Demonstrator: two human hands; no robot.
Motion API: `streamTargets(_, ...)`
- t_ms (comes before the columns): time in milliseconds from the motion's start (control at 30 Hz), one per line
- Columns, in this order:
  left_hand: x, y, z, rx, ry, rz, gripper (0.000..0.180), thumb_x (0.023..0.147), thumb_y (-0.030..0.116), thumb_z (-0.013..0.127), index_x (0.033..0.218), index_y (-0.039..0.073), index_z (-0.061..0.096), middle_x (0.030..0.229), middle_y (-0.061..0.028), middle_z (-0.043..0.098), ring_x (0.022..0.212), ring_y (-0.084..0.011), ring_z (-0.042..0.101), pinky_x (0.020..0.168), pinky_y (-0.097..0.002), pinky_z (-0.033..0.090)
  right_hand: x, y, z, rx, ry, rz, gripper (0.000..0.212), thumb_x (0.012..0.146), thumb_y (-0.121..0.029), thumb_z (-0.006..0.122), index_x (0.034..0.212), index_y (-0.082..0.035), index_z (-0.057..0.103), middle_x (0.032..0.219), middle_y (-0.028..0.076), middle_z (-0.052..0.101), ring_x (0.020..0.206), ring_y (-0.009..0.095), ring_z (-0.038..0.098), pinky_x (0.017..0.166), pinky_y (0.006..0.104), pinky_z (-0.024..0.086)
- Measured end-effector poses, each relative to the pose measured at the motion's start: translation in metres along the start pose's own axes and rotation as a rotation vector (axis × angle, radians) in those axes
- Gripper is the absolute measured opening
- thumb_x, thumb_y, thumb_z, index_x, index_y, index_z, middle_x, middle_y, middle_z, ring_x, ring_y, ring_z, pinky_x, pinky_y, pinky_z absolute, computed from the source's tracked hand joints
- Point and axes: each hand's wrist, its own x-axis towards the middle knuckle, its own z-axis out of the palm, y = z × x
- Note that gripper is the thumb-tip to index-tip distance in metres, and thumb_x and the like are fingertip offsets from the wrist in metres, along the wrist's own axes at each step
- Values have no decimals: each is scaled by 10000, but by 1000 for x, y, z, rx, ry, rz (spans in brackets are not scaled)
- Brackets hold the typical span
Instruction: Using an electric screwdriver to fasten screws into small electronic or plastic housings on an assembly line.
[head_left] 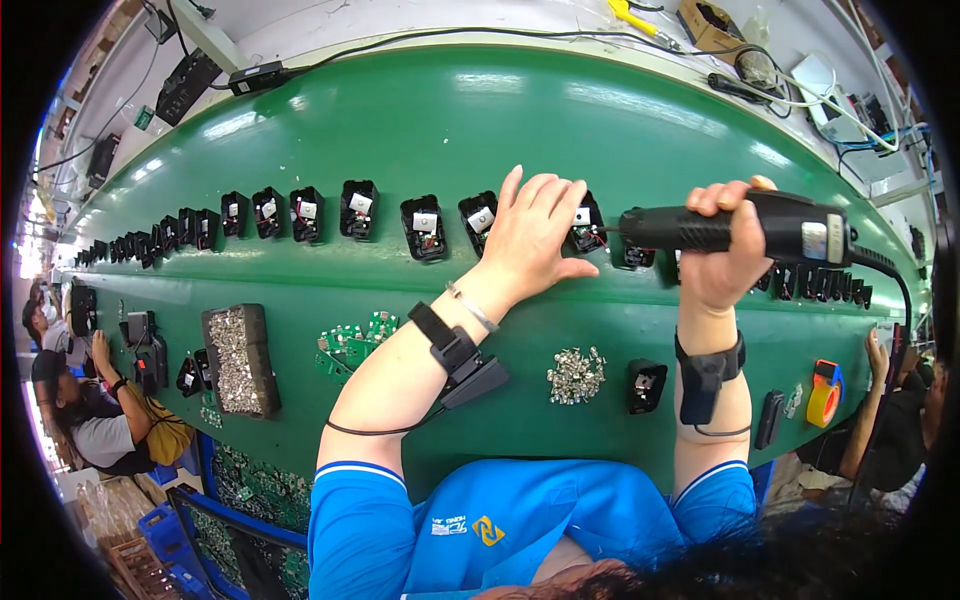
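Observation:
My right hand is wrapped round a black corded electric screwdriver, held almost level with its bit pointing left. The bit tip reaches a small open black plastic case with a white part and thin wires inside. Over the row of such cases lies my left hand, fingers stretched away from me and thumb out to the right. It sits between that case and another black case, partly covering both. Whether its fingers touch either case cannot be seen.
Similar cases run in a long row across the green table. Nearer lie a metal-parts tray, green circuit boards, a pile of metal parts, a single case and orange tape. People work at both sides.

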Motion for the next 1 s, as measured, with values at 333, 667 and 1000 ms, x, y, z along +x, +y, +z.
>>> streamTargets(333,-13,49,-27,-194,76,105,267,567,201,702,792,122,580,760,10,531,846,-181,484,889,-415,304,-19,-65,-1,178,121,29,251,758,-201,502,956,-62,432,711,28,433,628,130,406,621,273,351)
streamTargets(667,1,-1,-35,204,-18,75,147,760,225,518,704,109,591,701,-29,557,794,-212,511,851,-427,329,-32,-83,-18,169,264,26,244,748,-192,510,930,-57,421,702,28,418,623,128,395,617,271,358)
streamTargets(1000,-3,-15,-44,229,-16,132,75,599,108,563,665,82,587,652,-82,558,672,-258,532,634,-378,402,-74,-89,-50,62,150,60,323,757,-196,479,1024,-40,386,739,27,408,627,121,372,594,263,325)
